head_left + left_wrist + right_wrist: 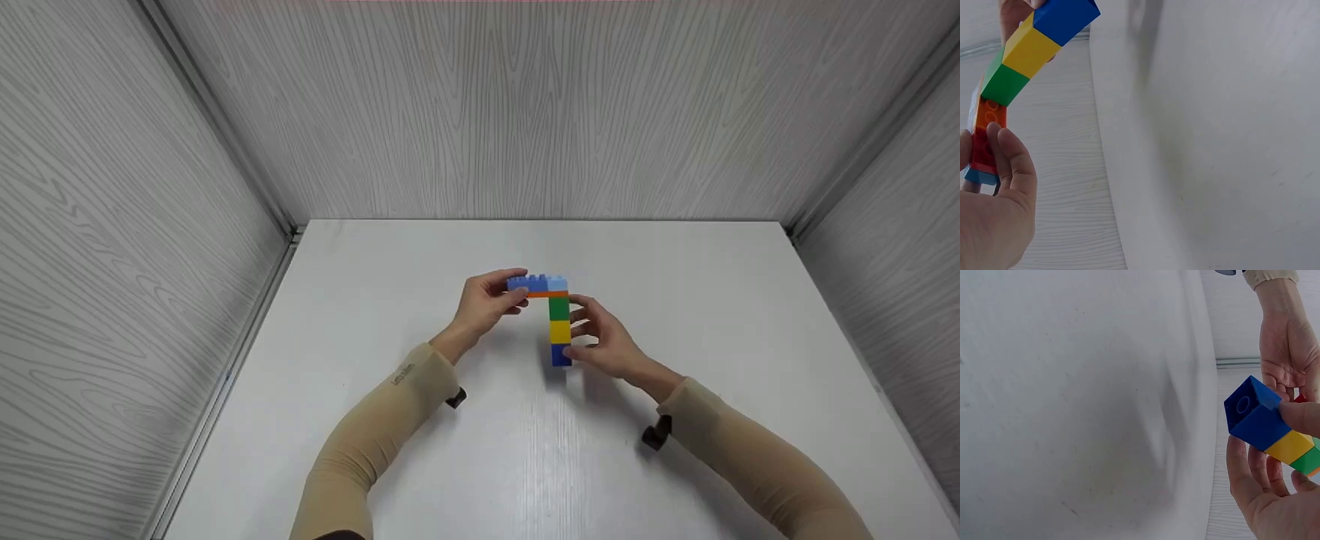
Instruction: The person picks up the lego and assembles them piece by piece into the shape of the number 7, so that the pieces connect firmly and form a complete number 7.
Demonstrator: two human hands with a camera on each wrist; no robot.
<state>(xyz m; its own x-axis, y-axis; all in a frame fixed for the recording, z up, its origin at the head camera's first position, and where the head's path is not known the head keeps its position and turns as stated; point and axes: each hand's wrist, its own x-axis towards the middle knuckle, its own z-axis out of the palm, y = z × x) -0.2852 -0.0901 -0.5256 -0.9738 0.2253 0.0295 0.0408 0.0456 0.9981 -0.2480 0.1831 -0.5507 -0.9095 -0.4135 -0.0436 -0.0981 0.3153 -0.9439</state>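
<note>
Both hands hold one joined structure of toy building blocks above the table. Its column is a dark blue block (pixel 561 355), a yellow block (pixel 560 331) and a green block (pixel 559 309). Across the column's far end runs a flat orange piece (pixel 547 295), with a blue block (pixel 534 283) and a light blue block (pixel 556 283) on it. My left hand (pixel 484 304) pinches the left end of this crossbar. In the left wrist view, the orange piece's hollow underside shows beside the fingers. My right hand (pixel 611 343) grips the column from the right, thumb on the dark blue block.
The white table (pixel 450 465) lies under both arms. Grey wood-patterned panels (pixel 525 112) rise at the back and on both sides. A dark wrist device (pixel 658 433) sits under the right sleeve, another (pixel 456 397) under the left.
</note>
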